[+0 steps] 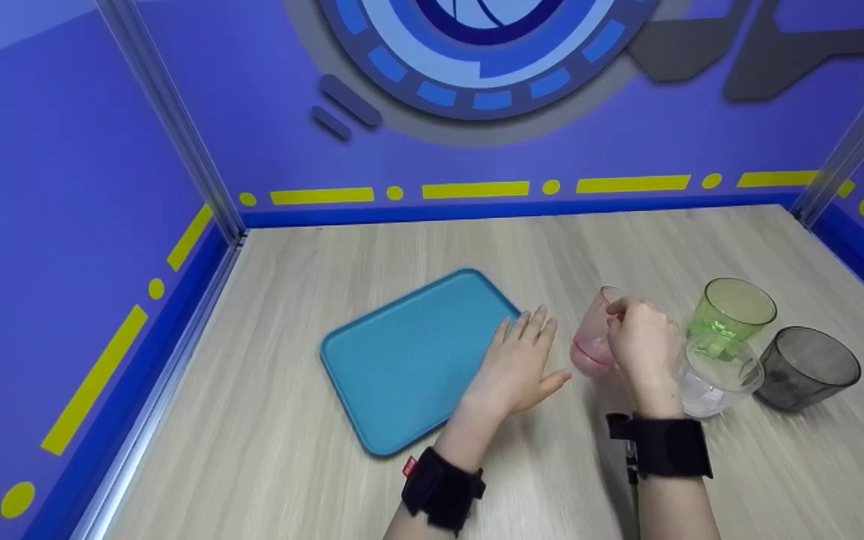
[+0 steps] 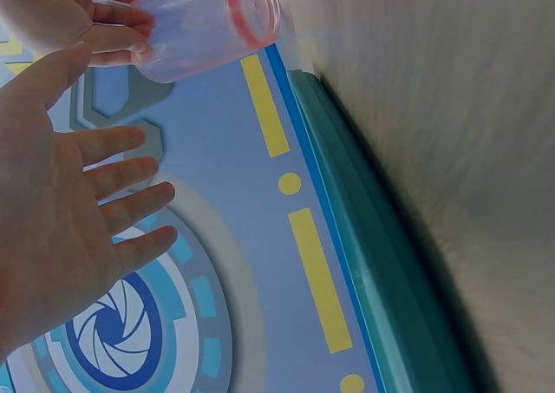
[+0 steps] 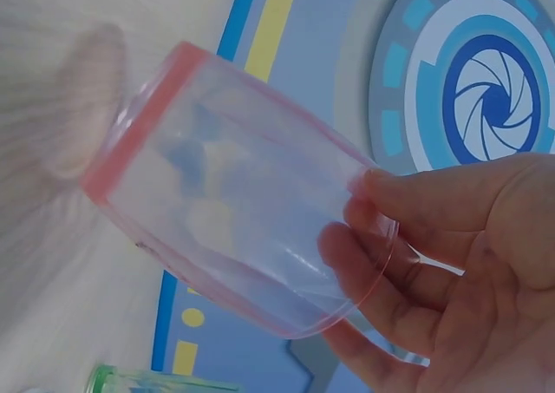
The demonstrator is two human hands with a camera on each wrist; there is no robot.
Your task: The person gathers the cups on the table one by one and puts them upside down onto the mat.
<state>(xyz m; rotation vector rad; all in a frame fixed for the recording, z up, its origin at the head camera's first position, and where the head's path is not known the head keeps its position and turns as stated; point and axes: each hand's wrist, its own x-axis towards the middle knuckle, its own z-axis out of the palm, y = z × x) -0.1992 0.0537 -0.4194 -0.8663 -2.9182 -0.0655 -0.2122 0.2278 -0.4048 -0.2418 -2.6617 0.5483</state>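
Note:
A clear pink cup (image 1: 594,334) hangs tilted just above the table, its base towards the tray side. My right hand (image 1: 643,341) pinches it by the rim, thumb on one side and fingers on the other, as the right wrist view shows of the cup (image 3: 234,193). Over the right edge of a teal tray (image 1: 409,367) my left hand (image 1: 518,360) hovers with straight, spread fingers and holds nothing. In the left wrist view the left palm (image 2: 78,211) faces the pink cup, apart from it.
Right of my right hand, a green cup (image 1: 736,304), a clear cup (image 1: 706,394) and a dark grey cup (image 1: 807,371) stand close together on the wooden table (image 1: 267,300). Blue-purple walls (image 1: 252,142) enclose the back and sides.

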